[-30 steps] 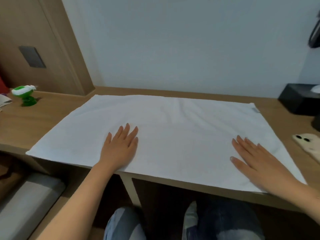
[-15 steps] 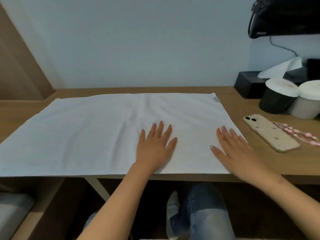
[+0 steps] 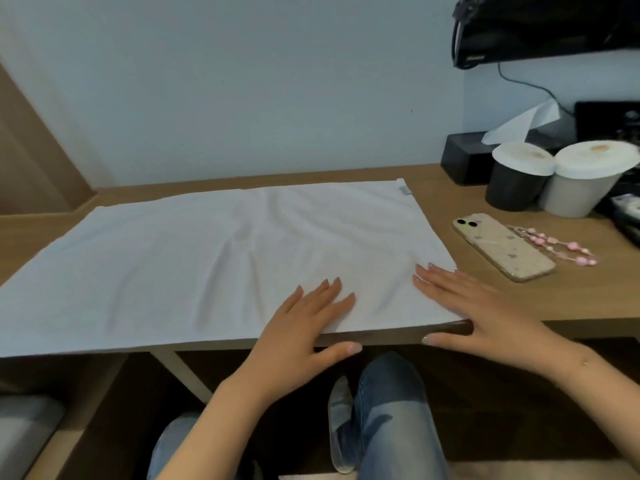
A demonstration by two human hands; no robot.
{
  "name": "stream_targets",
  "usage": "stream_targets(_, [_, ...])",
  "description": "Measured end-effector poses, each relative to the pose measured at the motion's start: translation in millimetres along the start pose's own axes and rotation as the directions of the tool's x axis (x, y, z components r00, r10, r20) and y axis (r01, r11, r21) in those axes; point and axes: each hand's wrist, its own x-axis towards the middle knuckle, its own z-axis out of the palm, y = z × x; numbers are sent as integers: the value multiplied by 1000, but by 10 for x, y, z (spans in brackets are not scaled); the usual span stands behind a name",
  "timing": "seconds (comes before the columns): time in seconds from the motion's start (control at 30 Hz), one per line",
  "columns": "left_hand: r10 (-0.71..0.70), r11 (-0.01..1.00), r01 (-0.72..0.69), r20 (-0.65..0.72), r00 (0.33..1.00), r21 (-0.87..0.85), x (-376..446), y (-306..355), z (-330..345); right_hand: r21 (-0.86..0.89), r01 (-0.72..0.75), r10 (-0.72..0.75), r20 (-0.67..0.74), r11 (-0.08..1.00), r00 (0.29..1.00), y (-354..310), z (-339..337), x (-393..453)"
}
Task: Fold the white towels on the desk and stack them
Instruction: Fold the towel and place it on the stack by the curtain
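One white towel (image 3: 207,265) lies spread flat on the desk (image 3: 519,306), with a small corner tag (image 3: 402,190) whose print is unreadable. Two lidded cups (image 3: 519,178), one phone (image 3: 502,251), one tissue box (image 3: 467,157). Left hand (image 3: 304,327) and right hand (image 3: 474,313) lie flat at the towel's near right edge, fingers straight, gripping nothing.
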Motion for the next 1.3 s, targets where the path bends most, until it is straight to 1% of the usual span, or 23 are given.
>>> stream_targets(0.03, [18,996,-14,-40,999,90,-23,5,47,-29,23,-24,-19,999,1000,13,28,-11])
stream_targets(0.07, [25,992,-14,-85,996,125,-38,2,76,-26,36,-37,-37,999,999,24,49,-12])
stream_targets(0.1, [24,993,-9,-129,991,115,-53,3,97,-4,43,-43,-54,999,998,32,55,-13])
stream_targets(0.23, [-23,999,11,-255,967,-47,-165,-13,137,174,46,-25,-120,984,992,59,69,-78])
stream_targets(0.3, [-61,993,25,-306,950,-118,-230,-48,107,317,25,23,-147,948,989,73,86,-113])
stream_targets(0.33, [-85,987,35,-330,940,-154,-257,-65,75,409,13,55,-153,912,987,65,73,-125])
stream_targets(0.4, [-139,977,70,-349,927,-204,-287,-68,-29,555,-28,128,-142,832,981,16,-7,-116])
stream_targets(0.47, [-159,973,89,-338,928,-214,-276,-44,-158,626,-83,201,-121,775,972,-49,-120,-87])
stream_targets(0.5, [-154,974,85,-340,928,-208,-259,-26,-229,639,-89,224,-133,764,965,-72,-170,-61])
stream_targets(0.6, [-117,984,52,-398,910,-171,-179,41,-496,669,-39,253,-226,742,941,-145,-342,58])
stream_targets(0.7, [-88,991,33,-434,897,-133,-8,56,-810,716,0,291,-284,698,914,-150,-497,220])
stream_targets(0.8, [-89,983,15,-402,911,-185,273,-11,-1115,777,23,348,-307,629,886,-113,-651,464])
stream_targets(0.9, [-81,972,1,-329,941,-235,625,-161,-1387,832,27,393,-290,553,873,-43,-764,743])
stream_targets(0.97, [-91,974,27,-278,956,-225,907,-295,-1548,866,23,398,-253,499,882,25,-833,940])
stream_targets(1.03, [-131,976,87,-221,967,-201,1234,-467,-1680,895,7,419,-216,446,882,118,-913,1161])
stream_targets(1.1, [-152,969,118,-150,977,-216,1573,-665,-1745,903,-38,478,-190,429,858,241,-981,1408])
stream_targets(1.2, [-153,963,130,-81,985,-238,2032,-978,-1689,892,-122,577,-173,435,798,516,-963,1770])
stream_targets(1.3, [-188,963,185,5,982,-194,2412,-1283,-1480,846,-249,627,-124,472,769,768,-790,2030])
